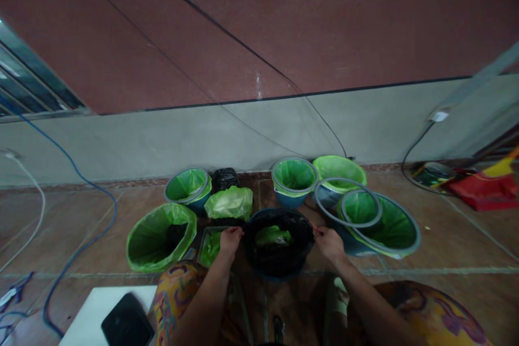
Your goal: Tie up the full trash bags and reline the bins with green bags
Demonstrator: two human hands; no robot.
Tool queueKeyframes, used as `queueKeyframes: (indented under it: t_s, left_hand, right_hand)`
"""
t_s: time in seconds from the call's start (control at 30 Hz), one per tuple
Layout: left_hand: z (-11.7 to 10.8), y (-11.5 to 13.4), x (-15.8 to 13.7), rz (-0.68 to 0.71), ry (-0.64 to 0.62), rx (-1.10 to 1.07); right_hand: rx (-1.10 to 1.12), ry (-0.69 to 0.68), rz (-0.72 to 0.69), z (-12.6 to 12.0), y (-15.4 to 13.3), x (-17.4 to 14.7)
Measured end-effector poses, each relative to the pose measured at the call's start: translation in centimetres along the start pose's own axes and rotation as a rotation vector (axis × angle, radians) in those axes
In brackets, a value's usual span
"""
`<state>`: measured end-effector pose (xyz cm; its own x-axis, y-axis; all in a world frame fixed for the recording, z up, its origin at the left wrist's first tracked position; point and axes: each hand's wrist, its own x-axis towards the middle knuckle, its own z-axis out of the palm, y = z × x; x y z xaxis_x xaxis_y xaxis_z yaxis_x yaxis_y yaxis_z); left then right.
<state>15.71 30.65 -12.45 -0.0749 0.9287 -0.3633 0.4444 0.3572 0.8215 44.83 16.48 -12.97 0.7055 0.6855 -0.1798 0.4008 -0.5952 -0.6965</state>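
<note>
Your left hand [230, 239] and right hand [329, 242] pinch the black liner [279, 259] over the bin rim, fitting unfinished; green-lined bins [161, 238] stand around.

Glossy black plastic liner [279, 259] in a blue plastic bin [284, 277] — smooth tile floor [446, 248].

Dim room. Maroon wall [284, 11] over grey lower band [203, 135], brown tiled floor [466, 238]. Window [24, 86] at 10 o'clock, blue cable [87, 184] at 9, wall socket [439, 116] at 2.
</note>
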Motion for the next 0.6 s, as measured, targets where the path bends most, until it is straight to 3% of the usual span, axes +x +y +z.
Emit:
queueKeyframes:
  t_s: [0.17,0.33,0.43,0.6]
  left_hand:
    - [-1.5,3.5,-0.2,0.130,-0.103,-0.097]
    - [-2.5,8.3,-2.1,0.394,-0.295,-0.010]
    - [-1.9,10.4,-3.5,0.496,-0.395,0.111]
    - [0.2,13.0,-5.1,0.577,-0.590,0.148]
  right_hand:
    - [-0.275,-0.175,-0.254,-3.6,-4.5,0.1]
    - [-0.317,-0.304,-0.534,-5.3,-8.4,0.0]
    - [-0.181,-0.383,-0.493,-4.5,-9.6,-0.1]
    - [0.277,-0.534,-0.423,-2.4,-12.0,-0.1]
